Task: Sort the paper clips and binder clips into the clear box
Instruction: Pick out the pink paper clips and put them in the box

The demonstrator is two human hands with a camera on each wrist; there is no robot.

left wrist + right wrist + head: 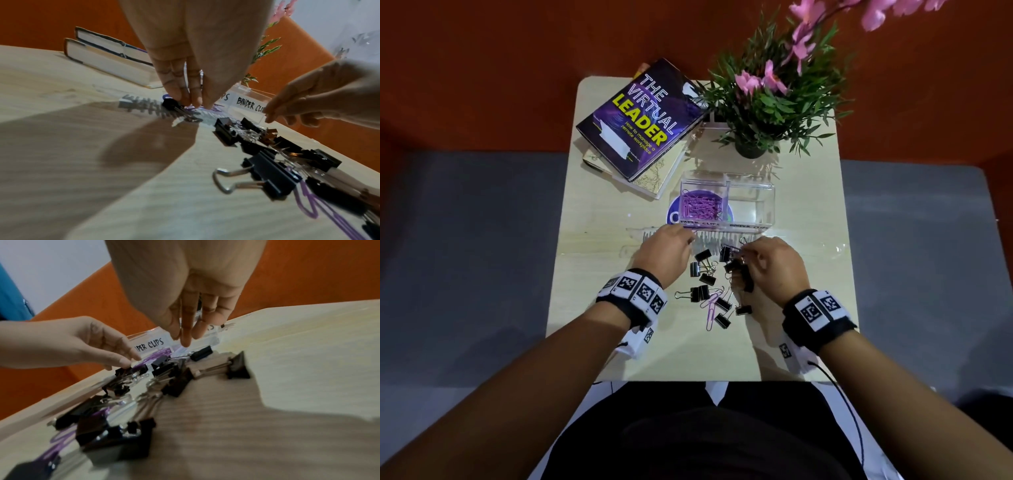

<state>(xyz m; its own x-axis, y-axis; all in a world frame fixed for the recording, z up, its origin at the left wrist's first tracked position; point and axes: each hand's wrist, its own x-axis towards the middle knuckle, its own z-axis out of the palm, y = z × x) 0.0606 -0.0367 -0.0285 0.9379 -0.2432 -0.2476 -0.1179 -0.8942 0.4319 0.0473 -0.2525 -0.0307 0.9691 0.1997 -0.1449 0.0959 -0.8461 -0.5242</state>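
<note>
The clear box (pixel 753 186) has two compartments. Its left one, labelled paper clips, holds purple paper clips (pixel 700 207); the right one, labelled binder clips (pixel 249 104), looks bare. Several black binder clips (pixel 703 291) and a few purple paper clips (pixel 710 310) lie loose between my hands. My left hand (pixel 690 236) is just in front of the box, its bunched fingertips (pixel 195 102) pinching what looks like a purple paper clip beside a black binder clip (pixel 170 103). Over another binder clip (pixel 202 352) hangs my right hand (pixel 185 339), fingers down and relaxed, holding nothing.
Two stacked books (pixel 640 120) lie at the table's back left. A potted plant (pixel 756 113) with pink flowers stands at the back right, close behind the box. The small wooden table (pixel 808 274) ends close to both wrists.
</note>
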